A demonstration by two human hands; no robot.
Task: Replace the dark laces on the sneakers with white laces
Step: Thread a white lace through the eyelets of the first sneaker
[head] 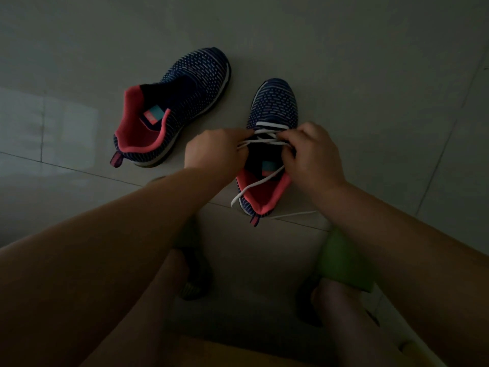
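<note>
**Q:** Where is the shoe being laced?

**A:** The right-hand sneaker point(274, 107) stands on the tiled floor point(370, 75) at centre frame, toe toward the top edge. A white lace point(272, 125) runs as one straight bar across its lowest eyelets, with crossings just below that bar.

**Q:** State of each hand?

**A:** My left hand point(211, 149) is at the left eyelet row, fingers curled, pinching the lace where it leaves the upper. My right hand point(312, 152) is at the right eyelet row, fingers curled round the lace in the same way. Both hands touch the sneaker's upper. The fingertips are hidden behind the knuckles, so I cannot tell the exact grip.

**Q:** Where do the free ends lie?

**A:** One length crosses the pink collar diagonally and ends over the sneaker's lower-left edge. Another lies on the floor just beside the heel, running toward the right.

**Q:** And the second shoe?

**A:** The other sneaker point(182, 102) sits in the upper left of the frame, apart from the first, toe angled to the upper right. No lace shows in it.

**Q:** Anything else?

**A:** My knees and green footwear point(341, 258) occupy the bottom of the frame, blurred.
</note>
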